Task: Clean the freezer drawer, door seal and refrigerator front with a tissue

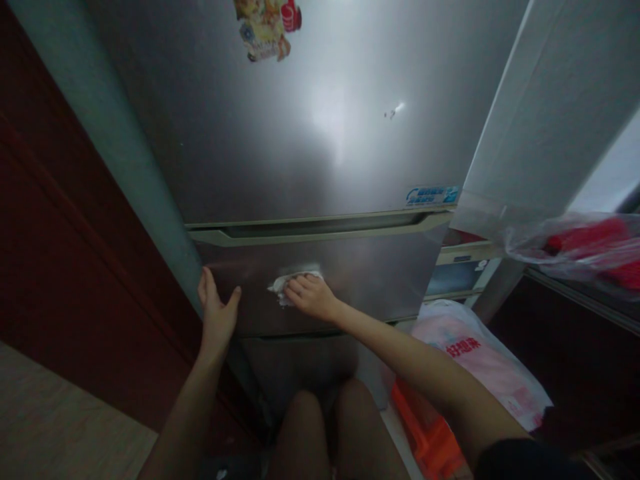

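In front of me stands a silver refrigerator (225, 120) with stacked doors. My right hand (313, 297) presses a crumpled white tissue or thin cloth (281, 285) flat against the middle drawer front (380, 267); its fingers are bent over the wad. At the left edge of that same drawer front is my left hand (219, 310), its thumb spread from the fingers, which rest along the side edge. A recessed handle (320, 230) runs across the top of the drawer, above both hands.
A colourful sticker (265, 30) and a blue label (433, 195) are on the upper door. To the right sit a white plastic bag (480, 353), an orange container (427, 433) and a clear bag with something red (600, 247). A dark red door or panel (75, 267) borders the left.
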`<state>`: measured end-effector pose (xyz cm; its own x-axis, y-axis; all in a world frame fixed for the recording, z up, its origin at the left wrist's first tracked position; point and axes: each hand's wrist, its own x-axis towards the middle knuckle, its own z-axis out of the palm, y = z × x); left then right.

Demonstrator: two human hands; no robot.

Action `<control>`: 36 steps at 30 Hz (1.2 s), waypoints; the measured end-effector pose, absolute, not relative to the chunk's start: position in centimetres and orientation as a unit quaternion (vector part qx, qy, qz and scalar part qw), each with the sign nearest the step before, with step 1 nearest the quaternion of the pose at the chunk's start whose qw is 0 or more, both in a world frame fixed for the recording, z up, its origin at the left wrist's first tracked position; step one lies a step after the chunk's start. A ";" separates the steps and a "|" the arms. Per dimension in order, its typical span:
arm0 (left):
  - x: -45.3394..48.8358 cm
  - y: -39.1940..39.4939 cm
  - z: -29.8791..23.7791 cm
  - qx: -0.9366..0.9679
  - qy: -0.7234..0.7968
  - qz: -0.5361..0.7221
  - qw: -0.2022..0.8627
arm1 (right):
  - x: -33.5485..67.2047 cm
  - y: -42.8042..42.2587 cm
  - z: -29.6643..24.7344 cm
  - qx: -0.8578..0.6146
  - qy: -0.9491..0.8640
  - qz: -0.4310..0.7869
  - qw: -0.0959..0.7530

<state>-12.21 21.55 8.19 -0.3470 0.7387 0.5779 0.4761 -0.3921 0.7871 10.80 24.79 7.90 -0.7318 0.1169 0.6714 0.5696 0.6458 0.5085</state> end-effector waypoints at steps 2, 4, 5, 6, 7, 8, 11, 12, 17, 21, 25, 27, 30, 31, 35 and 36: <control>-12.3 21.6 8.1 0.564 0.537 0.618 0.109 | 10.8 24.5 5.3 -0.177 -0.863 -0.368 0.298; -12.4 21.8 7.9 0.568 0.536 0.616 0.103 | 11.1 24.2 3.2 -0.159 -0.873 -0.361 0.287; -12.5 21.9 7.8 0.570 0.535 0.616 0.099 | 11.3 24.2 2.4 -0.151 -0.880 -0.355 0.276; -12.5 22.0 7.7 0.571 0.535 0.615 0.096 | 11.5 24.1 1.7 -0.144 -0.890 -0.347 0.259; -12.5 22.0 7.7 0.571 0.536 0.615 0.095 | 11.8 24.1 1.1 -0.140 -0.901 -0.337 0.236; -12.5 22.1 7.7 0.570 0.537 0.615 0.095 | 12.0 24.0 0.6 -0.135 -0.912 -0.327 0.206; -12.5 22.2 7.6 0.565 0.540 0.616 0.100 | 12.8 23.8 -0.4 -0.108 -0.939 -0.304 0.116; -12.5 22.2 7.6 0.564 0.540 0.617 0.101 | 13.0 23.7 -0.5 -0.093 -0.944 -0.301 0.098; -12.5 22.2 7.7 0.561 0.539 0.621 0.093 | 13.4 24.0 2.8 -0.074 -0.937 -0.326 0.103; -12.4 22.1 7.8 0.561 0.547 0.614 0.096 | 12.8 24.4 10.1 -0.141 -0.903 -0.372 0.163; -12.3 22.1 7.8 0.562 0.543 0.618 0.088 | 11.4 24.7 16.2 -0.205 -0.861 -0.399 0.239; -12.3 22.1 7.8 0.559 0.539 0.624 0.084 | 10.6 24.8 17.4 -0.226 -0.843 -0.402 0.278; -12.2 22.2 7.8 0.557 0.541 0.626 0.073 | 9.5 24.8 16.9 -0.260 -0.817 -0.400 0.325; -12.1 22.2 7.7 0.559 0.542 0.624 0.067 | 9.2 24.9 16.3 -0.268 -0.813 -0.395 0.334; -12.2 22.4 7.5 0.563 0.539 0.624 0.048 | 8.3 25.0 11.8 -0.248 -0.837 -0.363 0.326; -12.3 22.4 7.4 0.563 0.538 0.626 0.050 | 8.2 24.9 10.3 -0.232 -0.849 -0.356 0.313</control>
